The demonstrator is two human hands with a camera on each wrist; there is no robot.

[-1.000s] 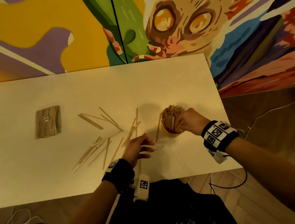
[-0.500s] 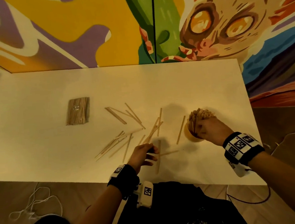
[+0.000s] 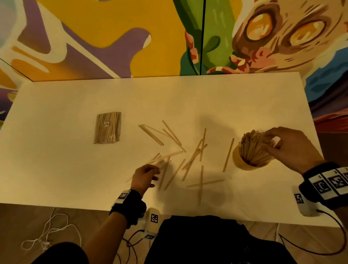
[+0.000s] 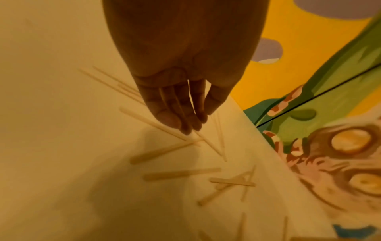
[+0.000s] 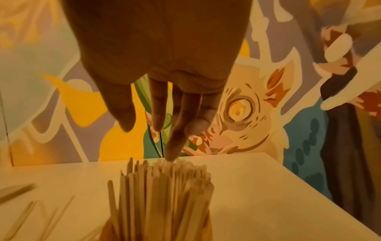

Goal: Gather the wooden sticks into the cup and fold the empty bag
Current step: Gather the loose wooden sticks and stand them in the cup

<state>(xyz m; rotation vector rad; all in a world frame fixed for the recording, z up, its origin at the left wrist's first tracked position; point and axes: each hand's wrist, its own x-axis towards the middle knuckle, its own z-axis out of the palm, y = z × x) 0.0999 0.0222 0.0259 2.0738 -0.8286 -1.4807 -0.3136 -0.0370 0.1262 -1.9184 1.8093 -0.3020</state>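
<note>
I am looking down on the pale table point(image 3: 66, 157), which is standing against a painted mural wall point(image 3: 103, 33). Loose wooden sticks point(image 3: 192, 159) are lying scattered across its middle, some crossing one another. The bag point(image 3: 107, 127) is lying flat toward the left, well apart from the cup point(image 3: 246, 161), and sticks seem to be showing through it. The cup is standing upright near the right, packed with upright sticks point(image 5: 163, 182). My right hand point(image 3: 289, 150) is hovering over those sticks, fingers spread and pointing down, one fingertip point(image 5: 171, 154) touching their tops; it is gripping nothing. My left hand point(image 3: 144, 177) is reaching down onto the left end of the scatter, its fingers point(image 4: 179, 114) held straight and close together, tips touching a stick point(image 4: 156, 125) on the table, with nothing pinched.
</note>
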